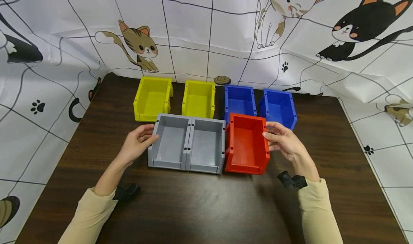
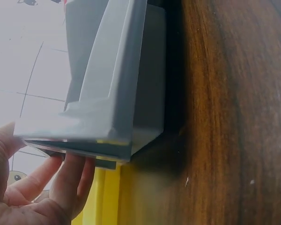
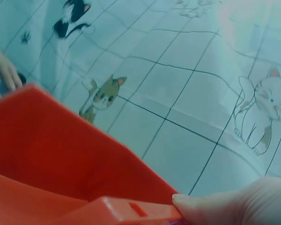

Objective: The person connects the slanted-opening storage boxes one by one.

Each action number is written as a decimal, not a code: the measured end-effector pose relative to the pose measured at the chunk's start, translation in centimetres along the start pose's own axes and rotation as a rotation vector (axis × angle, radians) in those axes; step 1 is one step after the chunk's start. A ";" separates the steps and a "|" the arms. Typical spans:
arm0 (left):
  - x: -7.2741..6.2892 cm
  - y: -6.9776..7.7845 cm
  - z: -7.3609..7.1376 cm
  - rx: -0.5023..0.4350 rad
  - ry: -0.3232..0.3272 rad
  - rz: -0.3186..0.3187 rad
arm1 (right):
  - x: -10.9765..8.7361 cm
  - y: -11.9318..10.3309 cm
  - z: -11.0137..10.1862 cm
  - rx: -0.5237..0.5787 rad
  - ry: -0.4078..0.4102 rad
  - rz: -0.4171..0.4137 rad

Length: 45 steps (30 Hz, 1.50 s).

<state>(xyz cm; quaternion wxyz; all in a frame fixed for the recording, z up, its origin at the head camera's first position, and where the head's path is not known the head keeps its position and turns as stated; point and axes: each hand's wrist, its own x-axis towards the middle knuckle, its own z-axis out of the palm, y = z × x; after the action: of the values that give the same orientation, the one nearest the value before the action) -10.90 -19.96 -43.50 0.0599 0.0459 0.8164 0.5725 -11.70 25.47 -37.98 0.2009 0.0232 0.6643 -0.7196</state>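
Two grey plastic bins (image 1: 171, 142) stand side by side, their walls touching. My left hand (image 1: 137, 143) grips the outer left wall of the left one, thumb at the rim; in the left wrist view its fingers (image 2: 68, 180) lie against the outside of the grey bin (image 2: 105, 108). A red bin (image 1: 246, 142) is beside the right grey bin (image 1: 206, 143), close against it. My right hand (image 1: 287, 140) holds its right wall, with the thumb (image 3: 210, 206) on the rim of the red bin (image 3: 70, 150) in the right wrist view. Whether the red bin touches the table is unclear.
Behind the grey bins stand two yellow bins (image 1: 151, 97), set apart. Two blue bins (image 1: 240, 99) are behind and right of the red one. The dark wooden table (image 1: 200, 208) meets a white cat-print sheet (image 1: 193, 32) at its back edge.
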 end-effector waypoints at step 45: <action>0.1 0.0 -0.2 -0.002 -0.014 -0.005 | 0.8 -0.2 8.5 -1.475 0.070 -0.478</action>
<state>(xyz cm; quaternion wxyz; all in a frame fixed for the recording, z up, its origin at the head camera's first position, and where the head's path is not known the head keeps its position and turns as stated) -11.04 -20.13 -43.45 0.0672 0.0480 0.8154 0.5730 -10.56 17.02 -37.03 -0.0174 -0.2380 0.9644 -0.1138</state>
